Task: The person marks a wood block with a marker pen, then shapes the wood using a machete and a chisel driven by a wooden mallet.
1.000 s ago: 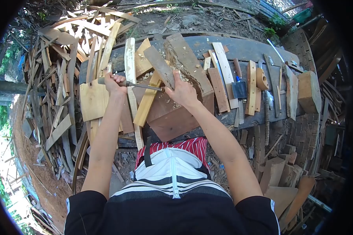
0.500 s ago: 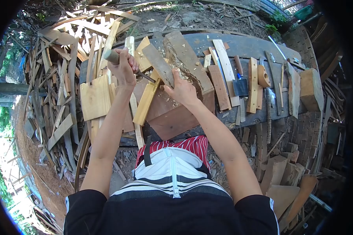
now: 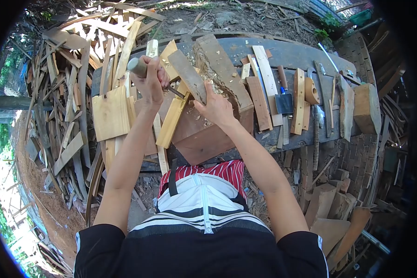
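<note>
My left hand (image 3: 149, 83) is closed around the handle of a chisel (image 3: 138, 67). The metal blade slants down to the right and meets a yellowish wooden strip (image 3: 172, 121) near a notch in it. My right hand (image 3: 216, 109) grips the near end of a short grey-brown board (image 3: 186, 73), thumb on one side and index finger along the other. That board lies across the upper part of the strip. Beneath them is a reddish-brown board (image 3: 204, 144) with wood chips on it. A thick, rough-edged plank (image 3: 224, 69) lies just beyond my right hand.
On the dark workbench (image 3: 273, 44) at right lie a wooden mallet-like round piece (image 3: 312, 91), a drilled wooden strip (image 3: 298, 99), a black square-bladed tool (image 3: 284, 104) and a saw-like blade (image 3: 324, 88). Scrap wood (image 3: 74, 106) is heaped at left. A wood block (image 3: 367, 109) stands at the right end.
The chisel handle has tilted slightly to the right with my left hand, its tip staying at the notch in the strip. My right hand keeps its place on the grey-brown board.
</note>
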`<state>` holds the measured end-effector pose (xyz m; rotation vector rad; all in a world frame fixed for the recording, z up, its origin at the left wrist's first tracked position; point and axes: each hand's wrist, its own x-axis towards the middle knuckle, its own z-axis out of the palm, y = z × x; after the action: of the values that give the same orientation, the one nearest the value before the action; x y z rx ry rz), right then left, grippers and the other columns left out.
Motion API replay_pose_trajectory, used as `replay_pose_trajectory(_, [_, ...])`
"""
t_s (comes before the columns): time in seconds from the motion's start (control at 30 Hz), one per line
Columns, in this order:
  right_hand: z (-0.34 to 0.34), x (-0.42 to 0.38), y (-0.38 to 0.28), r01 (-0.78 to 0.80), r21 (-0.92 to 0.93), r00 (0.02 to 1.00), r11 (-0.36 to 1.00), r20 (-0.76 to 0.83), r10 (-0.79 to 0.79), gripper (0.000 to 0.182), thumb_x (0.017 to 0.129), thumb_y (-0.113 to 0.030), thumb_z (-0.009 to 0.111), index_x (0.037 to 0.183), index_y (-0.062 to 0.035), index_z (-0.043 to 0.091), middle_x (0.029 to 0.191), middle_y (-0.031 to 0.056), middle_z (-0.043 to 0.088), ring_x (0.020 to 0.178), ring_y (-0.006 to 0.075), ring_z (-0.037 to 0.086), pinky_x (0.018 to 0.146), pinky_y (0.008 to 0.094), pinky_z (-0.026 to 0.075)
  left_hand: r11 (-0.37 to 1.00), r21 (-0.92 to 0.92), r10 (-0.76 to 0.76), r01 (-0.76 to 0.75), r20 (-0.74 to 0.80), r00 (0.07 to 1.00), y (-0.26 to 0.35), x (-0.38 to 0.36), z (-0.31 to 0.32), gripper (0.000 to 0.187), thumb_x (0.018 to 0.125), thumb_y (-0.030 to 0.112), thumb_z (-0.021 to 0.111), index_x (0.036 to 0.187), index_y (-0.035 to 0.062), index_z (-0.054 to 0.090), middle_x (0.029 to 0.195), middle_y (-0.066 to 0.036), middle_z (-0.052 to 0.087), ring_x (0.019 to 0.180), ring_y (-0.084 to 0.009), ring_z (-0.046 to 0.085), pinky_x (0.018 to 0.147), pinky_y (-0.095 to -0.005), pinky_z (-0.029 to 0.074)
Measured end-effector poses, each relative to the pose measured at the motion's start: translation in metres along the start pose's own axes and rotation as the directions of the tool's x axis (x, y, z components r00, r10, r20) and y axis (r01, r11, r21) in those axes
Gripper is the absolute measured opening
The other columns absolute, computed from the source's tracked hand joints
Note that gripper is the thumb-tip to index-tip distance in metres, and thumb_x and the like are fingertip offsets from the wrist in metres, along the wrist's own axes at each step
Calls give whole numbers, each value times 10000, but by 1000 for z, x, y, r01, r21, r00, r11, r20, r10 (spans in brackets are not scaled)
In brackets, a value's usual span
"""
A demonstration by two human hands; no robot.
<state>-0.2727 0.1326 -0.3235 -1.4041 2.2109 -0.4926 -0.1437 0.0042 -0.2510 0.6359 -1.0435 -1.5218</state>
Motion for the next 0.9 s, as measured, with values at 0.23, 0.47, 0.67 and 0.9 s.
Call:
replay_pose_trajectory(0.23, [3, 1, 2, 19, 0, 1000, 1000, -9, -19, 781, 818, -437, 646, 1421, -71, 310, 834, 249, 669, 825, 417, 669, 739, 493, 535, 996, 93, 6, -6, 5, 1000, 0, -7, 7, 237, 908, 126, 566, 730, 75, 418, 534, -6, 403, 382, -76, 347, 370, -242, 290])
replay_pose_trajectory(0.47, [9, 1, 6, 50, -12, 996, 999, -80, -51, 781, 800, -427, 664, 1408, -74, 325, 803, 224, 673, 779, 405, 676, 702, 491, 541, 810, 475, 224, -344, 290, 930, -11, -52, 12, 183, 843, 94, 660, 695, 38, 568, 568, -2, 545, 511, -69, 501, 483, -217, 386])
replay_pose_trajectory(0.67, [10, 0, 5, 49, -2, 996, 999, -80, -49, 781, 791, -425, 669, 1403, -78, 329, 783, 203, 677, 764, 399, 678, 698, 495, 539, 922, 350, 135, -164, 105, 985, -20, -46, 3, 173, 842, 58, 658, 701, 27, 564, 579, 15, 533, 525, -51, 498, 480, -221, 390])
replay_pose_trajectory(0.9, [-22, 12, 1, 1, 236, 999, 972, -32, 7, 755, 792, -388, 651, 1387, -17, 369, 940, 289, 662, 891, 415, 667, 783, 479, 526, 985, 164, 55, -54, -6, 998, -17, -33, 12, 193, 861, 64, 647, 716, 40, 523, 591, 21, 525, 498, -41, 487, 449, -212, 382])
